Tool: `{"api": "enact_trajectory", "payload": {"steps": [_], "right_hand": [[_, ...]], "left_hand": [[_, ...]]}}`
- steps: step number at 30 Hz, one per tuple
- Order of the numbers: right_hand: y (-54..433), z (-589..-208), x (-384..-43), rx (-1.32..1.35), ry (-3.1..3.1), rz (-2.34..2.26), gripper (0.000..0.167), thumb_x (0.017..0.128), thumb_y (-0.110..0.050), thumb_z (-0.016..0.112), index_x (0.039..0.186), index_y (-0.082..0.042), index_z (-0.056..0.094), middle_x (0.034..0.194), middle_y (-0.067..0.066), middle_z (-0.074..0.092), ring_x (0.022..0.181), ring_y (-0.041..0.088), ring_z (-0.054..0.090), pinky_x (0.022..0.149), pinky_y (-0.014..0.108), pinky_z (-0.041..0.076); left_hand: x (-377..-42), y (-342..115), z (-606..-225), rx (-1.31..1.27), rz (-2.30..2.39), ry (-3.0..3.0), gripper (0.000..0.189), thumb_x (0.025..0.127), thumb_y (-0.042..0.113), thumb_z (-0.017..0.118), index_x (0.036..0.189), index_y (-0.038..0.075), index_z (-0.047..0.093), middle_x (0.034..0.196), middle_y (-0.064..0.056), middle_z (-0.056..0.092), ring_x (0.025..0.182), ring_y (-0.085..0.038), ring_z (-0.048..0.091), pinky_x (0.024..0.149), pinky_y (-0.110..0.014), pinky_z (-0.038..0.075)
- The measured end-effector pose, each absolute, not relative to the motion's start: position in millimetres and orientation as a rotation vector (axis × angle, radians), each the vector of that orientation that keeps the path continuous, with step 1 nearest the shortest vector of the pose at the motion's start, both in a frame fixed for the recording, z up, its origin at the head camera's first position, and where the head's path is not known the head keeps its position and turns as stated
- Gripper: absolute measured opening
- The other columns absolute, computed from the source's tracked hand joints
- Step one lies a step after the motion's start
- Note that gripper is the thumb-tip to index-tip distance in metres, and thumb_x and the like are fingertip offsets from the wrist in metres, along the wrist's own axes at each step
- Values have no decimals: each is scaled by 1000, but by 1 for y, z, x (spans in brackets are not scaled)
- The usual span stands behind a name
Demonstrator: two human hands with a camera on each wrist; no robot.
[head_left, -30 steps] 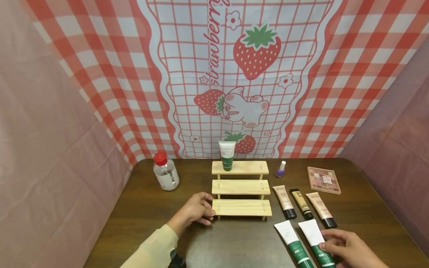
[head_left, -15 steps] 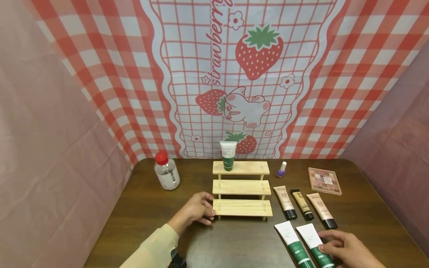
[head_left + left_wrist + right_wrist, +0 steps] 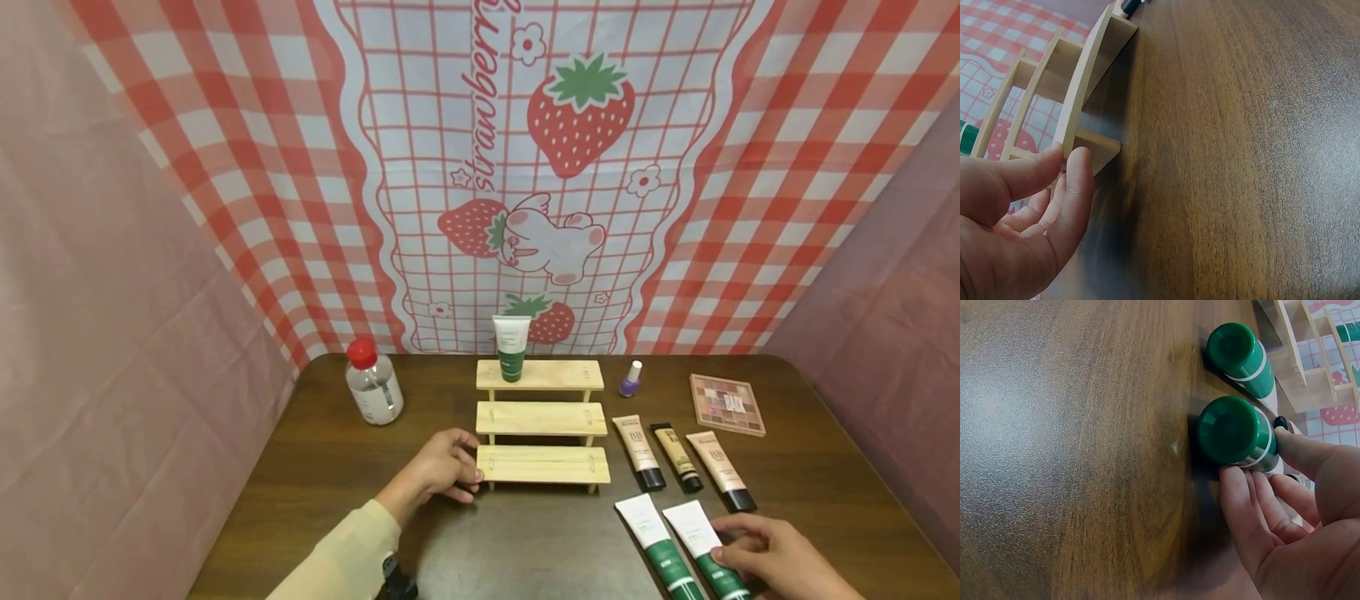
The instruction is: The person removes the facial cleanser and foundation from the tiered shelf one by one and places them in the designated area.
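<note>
My left hand (image 3: pixel 441 468) pinches the left end of the lowest step of a three-step wooden display stand (image 3: pixel 542 465), thumb and a finger at its corner in the left wrist view. On the top step a small white-and-green squeeze tube (image 3: pixel 512 350) stands upright. My right hand (image 3: pixel 783 557) grips a larger white-and-green squeeze tube (image 3: pixel 705 546) lying on the table; the right wrist view shows thumb and fingers on either side, near its green cap (image 3: pixel 1229 430). Beside it, to the left, lies a matching tube (image 3: pixel 660 546), untouched.
Two BB cream tubes (image 3: pixel 638 452) (image 3: pixel 720 470) and a yellowish black-capped tube (image 3: pixel 677 457) lie right of the stand. Behind them are a purple nail polish bottle (image 3: pixel 630 380) and an eyeshadow palette (image 3: pixel 727 404). A red-capped clear bottle (image 3: pixel 374 387) stands left.
The tube in my right hand has shifted slightly, its white end turning a little left toward the matching tube. My left hand stays at the stand.
</note>
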State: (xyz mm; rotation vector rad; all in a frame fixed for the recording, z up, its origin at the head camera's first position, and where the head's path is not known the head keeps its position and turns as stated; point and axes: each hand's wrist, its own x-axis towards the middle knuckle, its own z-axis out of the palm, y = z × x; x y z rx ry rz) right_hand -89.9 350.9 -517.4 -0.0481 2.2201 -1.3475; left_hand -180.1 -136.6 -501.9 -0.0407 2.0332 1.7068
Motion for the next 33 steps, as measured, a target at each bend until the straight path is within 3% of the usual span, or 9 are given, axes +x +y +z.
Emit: {"api": "enact_trajectory", "payload": {"steps": [9,14,22,28,33], "right_hand": [[350,-512,-91,-94,2241,-1318,53,100,-25,67,131,17,54,89,8,71,68,13,61,48,31,56],[346,-498,-97,-140,2378,-1263,43,100,-25,67,124,11,61,87,6,72,63,10,60,45,25,52],[310,-450,-132,-396,2661,-1282,29,100,-20,69,121,0,67,93,5,73,62,8,59,46,30,56],[263,-422,-169,-634,2821,-1347,17,96,-16,73,113,-11,72,99,3,73,80,7,66,61,26,60],[227,-415,-195,-697,2761,-1463,26,95,-18,75,119,-8,70,103,8,74,87,12,70,70,28,64]], "left_hand": [[-181,-136,-503,-41,1704,2037,49,85,-16,70,128,-5,49,94,-17,61,71,-24,66,59,-39,67],[-181,-137,-502,-45,1698,2041,49,86,-16,70,129,-5,50,95,-17,61,71,-24,66,59,-39,67],[-179,-135,-500,-26,1707,2034,50,85,-15,71,129,-6,48,94,-17,62,70,-24,66,58,-40,66],[-180,-136,-499,-33,1704,2044,49,86,-15,71,128,-5,49,95,-18,62,70,-24,66,58,-40,66],[-180,-137,-501,-29,1706,2030,48,85,-15,71,127,-5,49,93,-17,62,70,-24,66,58,-40,66]]}}
